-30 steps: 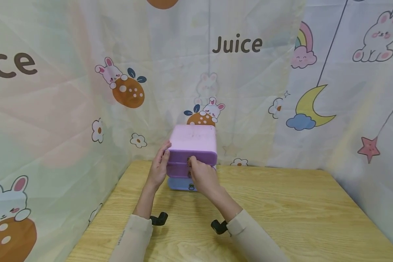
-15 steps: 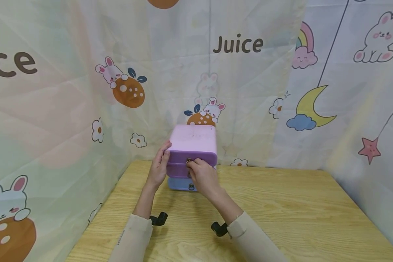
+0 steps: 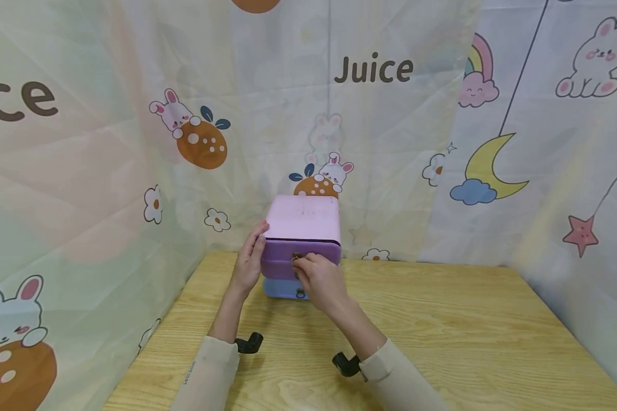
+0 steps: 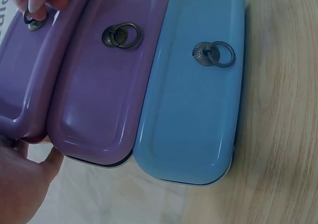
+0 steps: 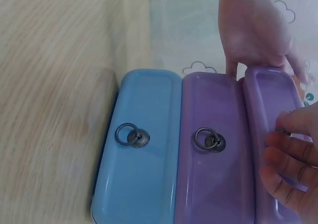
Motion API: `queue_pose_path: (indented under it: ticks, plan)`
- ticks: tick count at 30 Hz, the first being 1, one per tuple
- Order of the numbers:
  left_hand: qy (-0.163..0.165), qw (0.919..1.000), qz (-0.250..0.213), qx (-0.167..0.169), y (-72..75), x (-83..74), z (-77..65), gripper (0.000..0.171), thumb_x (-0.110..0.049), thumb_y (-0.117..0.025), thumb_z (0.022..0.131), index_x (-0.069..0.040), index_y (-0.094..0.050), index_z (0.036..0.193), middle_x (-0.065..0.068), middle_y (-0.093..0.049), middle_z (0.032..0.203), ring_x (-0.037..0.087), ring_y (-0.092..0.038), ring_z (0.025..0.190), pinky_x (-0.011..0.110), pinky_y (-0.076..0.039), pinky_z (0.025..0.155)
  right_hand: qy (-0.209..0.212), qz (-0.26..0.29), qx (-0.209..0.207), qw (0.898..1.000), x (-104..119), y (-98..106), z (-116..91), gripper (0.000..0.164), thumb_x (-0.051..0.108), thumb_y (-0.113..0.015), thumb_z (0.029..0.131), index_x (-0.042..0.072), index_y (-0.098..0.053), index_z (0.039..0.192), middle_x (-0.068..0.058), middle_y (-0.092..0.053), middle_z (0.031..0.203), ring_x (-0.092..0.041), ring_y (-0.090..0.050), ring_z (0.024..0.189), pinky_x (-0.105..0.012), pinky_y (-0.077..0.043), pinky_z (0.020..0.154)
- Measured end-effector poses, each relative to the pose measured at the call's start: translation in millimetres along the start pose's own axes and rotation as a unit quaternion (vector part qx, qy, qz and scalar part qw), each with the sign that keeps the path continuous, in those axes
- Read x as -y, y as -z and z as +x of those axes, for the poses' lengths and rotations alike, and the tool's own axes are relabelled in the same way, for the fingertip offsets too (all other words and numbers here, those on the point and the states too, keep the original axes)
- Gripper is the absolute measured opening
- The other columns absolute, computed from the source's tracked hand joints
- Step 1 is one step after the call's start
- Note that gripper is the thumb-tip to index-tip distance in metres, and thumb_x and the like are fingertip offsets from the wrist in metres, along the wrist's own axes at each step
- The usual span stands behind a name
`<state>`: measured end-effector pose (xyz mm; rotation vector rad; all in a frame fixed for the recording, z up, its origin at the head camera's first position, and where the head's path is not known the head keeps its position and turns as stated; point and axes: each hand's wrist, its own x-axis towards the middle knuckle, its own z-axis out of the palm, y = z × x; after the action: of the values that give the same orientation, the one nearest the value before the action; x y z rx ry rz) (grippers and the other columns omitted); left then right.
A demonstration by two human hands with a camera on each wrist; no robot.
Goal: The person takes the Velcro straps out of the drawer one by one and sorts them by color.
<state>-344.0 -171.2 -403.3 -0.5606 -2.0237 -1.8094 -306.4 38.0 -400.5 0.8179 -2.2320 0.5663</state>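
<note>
A small cabinet with a pink top (image 3: 304, 216) stands on the table near the back wall. Its front has two purple drawers, the upper drawer (image 3: 279, 251) and the middle drawer (image 4: 99, 85), above a blue drawer (image 3: 280, 289). My right hand (image 3: 323, 282) pinches the ring pull (image 4: 28, 18) of the upper drawer between thumb and fingertips. That drawer stands slightly out, with a dark gap under the pink top. My left hand (image 3: 248, 265) rests along the cabinet's left side, fingers extended and thumb by the front corner. Metal ring pulls hang on the middle and blue drawers.
The wooden table (image 3: 442, 331) spreads in front and to the right of the cabinet. Printed cloth walls (image 3: 380, 142) rise behind and on both sides. Black wrist mounts (image 3: 249, 343) stick out from both sleeves.
My right hand has taken the ring pull and drawn slightly back toward me. The upper drawer has slid out a little, showing a dark gap below the pink top. My left hand stays put.
</note>
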Motion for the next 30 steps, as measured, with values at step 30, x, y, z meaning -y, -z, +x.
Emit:
queue_pose_path:
  ticks: [30]
  plan:
    - [0.014, 0.9989, -0.044, -0.01, 7.8, 14.4, 1.6, 0.064, -0.055, -0.022, 0.113, -0.016, -0.052, 0.154, -0.003, -0.039, 0.168, 0.02, -0.026, 0.159, 0.054, -0.016, 0.13, 0.024, -0.004, -0.013, 1.0, 13, 12, -14, 0.006, 0.024, -0.08, 0.094, 0.019, -0.079, 0.097, 0.007, -0.075, 0.087, -0.006, -0.066, 0.07, -0.023, -0.054, 0.059]
